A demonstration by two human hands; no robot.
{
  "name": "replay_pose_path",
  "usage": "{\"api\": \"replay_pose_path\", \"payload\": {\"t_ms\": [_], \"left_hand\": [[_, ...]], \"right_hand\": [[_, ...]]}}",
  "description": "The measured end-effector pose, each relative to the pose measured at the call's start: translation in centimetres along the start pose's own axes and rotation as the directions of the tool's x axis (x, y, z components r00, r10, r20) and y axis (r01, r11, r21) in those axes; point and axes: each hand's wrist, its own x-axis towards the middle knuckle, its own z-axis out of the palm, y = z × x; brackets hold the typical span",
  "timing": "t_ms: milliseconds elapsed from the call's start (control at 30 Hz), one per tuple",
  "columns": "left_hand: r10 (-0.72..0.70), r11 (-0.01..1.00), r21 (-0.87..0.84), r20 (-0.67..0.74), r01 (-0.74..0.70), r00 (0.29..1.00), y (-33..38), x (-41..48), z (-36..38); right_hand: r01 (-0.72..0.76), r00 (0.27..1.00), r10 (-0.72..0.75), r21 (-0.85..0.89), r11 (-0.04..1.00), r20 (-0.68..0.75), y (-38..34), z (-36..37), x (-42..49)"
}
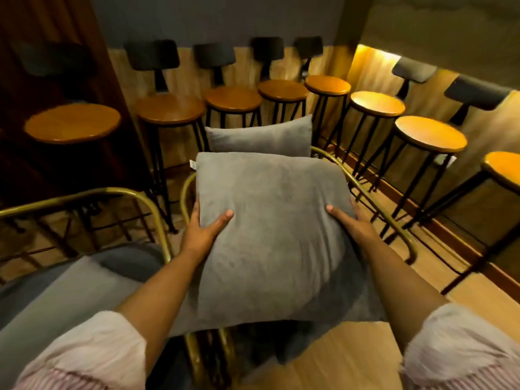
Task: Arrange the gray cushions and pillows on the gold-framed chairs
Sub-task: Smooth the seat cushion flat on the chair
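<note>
Over the gold chair, both hands grip a gray pillow.

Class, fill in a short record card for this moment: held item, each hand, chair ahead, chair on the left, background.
held item: large gray cushion, gripped at both side edges
left hand: thumb on top
right hand: thumb on top
chair ahead: gold-framed chair, smaller gray pillow at its back
chair on the left: second gold-framed chair with gray cushions
background: wooden stools

You're working in dim, warm light; the brightest glow comes from a lit strip under the ledge at upper right. Left of it, everything sinks into shadow. Edges bend and the sleeves smear softly.
</note>
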Motion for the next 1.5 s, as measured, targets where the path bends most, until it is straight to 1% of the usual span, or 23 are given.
{"api": "replay_pose_path", "payload": {"t_ms": [167,233,267,300,367,400,433,467,500,667,767,833,900,967,1067,1133,1200,1267,1333,1400,1500], "left_hand": [[-0.082,0.996,-0.016,0.024,0.082,0.996,-2.2,2.3,8.9],[-0.122,0.992,0.051,0.048,0.119,0.991,-3.5,3.5,11.1],[-0.158,0.98,0.137,0.078,0.147,0.984,-4.5,4.2,12.0],[-0.206,0.949,0.267,0.12,0.168,0.971,-5.3,4.6,12.9],[-0.316,0.81,0.565,0.193,0.159,0.929,-7.1,4.9,14.8],[-0.345,0.741,0.659,0.21,0.128,0.915,-7.7,4.9,15.7],[-0.361,0.688,0.718,0.207,0.11,0.909,-8.1,5.0,16.4],[-0.363,0.654,0.75,0.196,0.099,0.911,-8.4,5.2,17.0],[-0.363,0.634,0.767,0.184,0.098,0.913,-8.8,5.5,17.2],[-0.377,0.588,0.805,0.191,0.075,0.906,-9.5,5.6,17.3],[-0.385,0.579,0.814,0.213,0.055,0.898,-9.1,5.5,16.9],[-0.378,0.594,0.802,0.213,0.06,0.901,-8.5,5.3,16.6],[-0.329,0.65,0.756,0.192,0.075,0.925,-8.0,4.6,16.2],[-0.239,0.739,0.669,0.147,0.081,0.96,-7.7,3.1,15.3],[-0.139,0.864,0.499,0.109,0.066,0.984,-7.3,0.5,12.5],[-0.102,0.918,0.388,0.052,0.074,0.993,-6.9,-1.3,9.2],[-0.041,0.948,0.316,-0.026,0.047,0.999,-6.9,-2.4,5.0],[-0.016,0.961,0.273,-0.097,0.042,0.995,-7.3,-3.5,0.2],[-0.014,0.965,0.254,-0.212,0.069,0.977,-8.0,-4.7,-5.6],[-0.033,0.967,0.229,-0.331,0.114,0.943,-9.1,-6.2,-11.2],[-0.123,0.96,0.161,-0.495,0.23,0.86,-11.8,-9.4,-19.6]], "right_hand": [[-0.014,0.999,0.008,-0.128,0.992,-0.047,1.3,-6.6,6.1],[-0.032,0.999,0.025,-0.187,0.982,-0.04,2.4,-7.7,8.3],[-0.049,0.999,0.044,-0.217,0.975,-0.032,3.3,-8.0,9.2],[-0.074,0.997,0.071,-0.252,0.965,-0.024,4.5,-8.0,10.2],[-0.121,0.99,0.138,-0.397,0.91,0.013,7.2,-7.3,11.4],[-0.149,0.983,0.181,-0.497,0.855,0.015,8.6,-6.9,11.8],[-0.171,0.976,0.216,-0.582,0.795,0.008,9.9,-6.5,12.3],[-0.174,0.975,0.221,-0.636,0.752,-0.006,10.7,-6.2,12.5],[-0.168,0.977,0.213,-0.659,0.733,-0.013,11.4,-6.1,12.8],[-0.148,0.985,0.171,-0.691,0.708,-0.036,12.5,-6.0,12.9],[-0.145,0.988,0.138,-0.717,0.682,-0.069,12.3,-5.7,12.2],[-0.129,0.991,0.059,-0.741,0.659,-0.12,11.7,-5.1,11.4],[-0.092,0.981,-0.071,-0.758,0.646,-0.18,11.0,-3.5,10.0],[-0.025,0.964,-0.188,-0.771,0.636,-0.187,10.6,-1.0,8.1],[0.079,0.957,-0.266,-0.782,0.618,-0.114,10.2,3.8,5.4],[0.175,0.948,-0.315,-0.752,0.635,-0.046,9.5,7.8,3.4],[0.305,0.926,-0.376,-0.667,0.68,0.04,9.0,12.3,1.5],[0.43,0.896,-0.418,-0.517,0.74,0.146,8.5,16.8,-0.9],[0.518,0.855,-0.462,-0.389,0.762,0.235,8.3,21.9,-3.6],[0.568,0.82,-0.492,-0.319,0.758,0.291,8.2,26.7,-6.1],[0.614,0.768,-0.499,-0.237,0.753,0.401,8.7,33.8,-10.0]]}}
